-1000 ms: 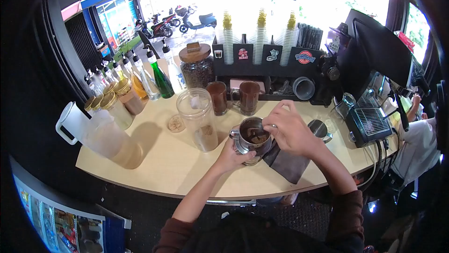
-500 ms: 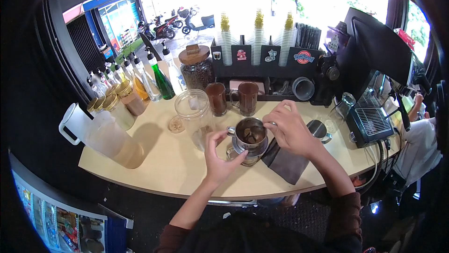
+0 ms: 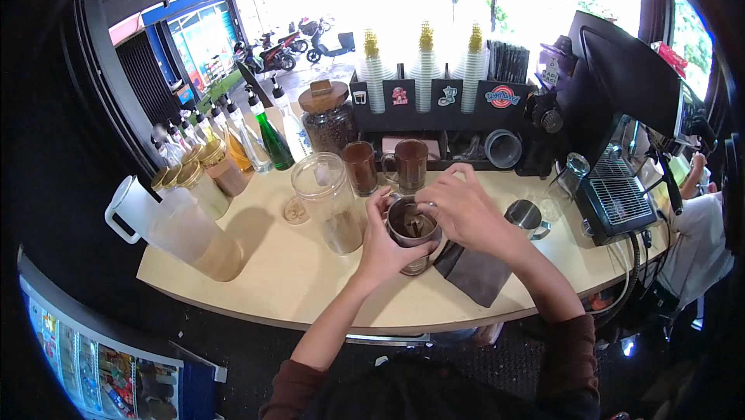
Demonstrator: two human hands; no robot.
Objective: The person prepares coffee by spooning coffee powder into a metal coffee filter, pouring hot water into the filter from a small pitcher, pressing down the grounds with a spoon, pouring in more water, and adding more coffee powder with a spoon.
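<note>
One stainless-steel cup (image 3: 412,226) sits above a glass (image 3: 417,266) on the table (image 3: 283,284). Left hand (image 3: 380,248): clasped around the cup. Right hand (image 3: 463,212): fingers gathered at the rim; grasped item, if any, cannot be told. Status: clear jar (image 3: 321,181) uncapped; dark contents occupy the cup; remaining work indeterminable.

Strong daylight enters beyond the counter (image 3: 287,296); background blown out to white. Soft shadows fall across the countertop. Corners dark; wide-angle lens bends straight edges. Cup stacks (image 3: 425,71) partly washed out by glare.
</note>
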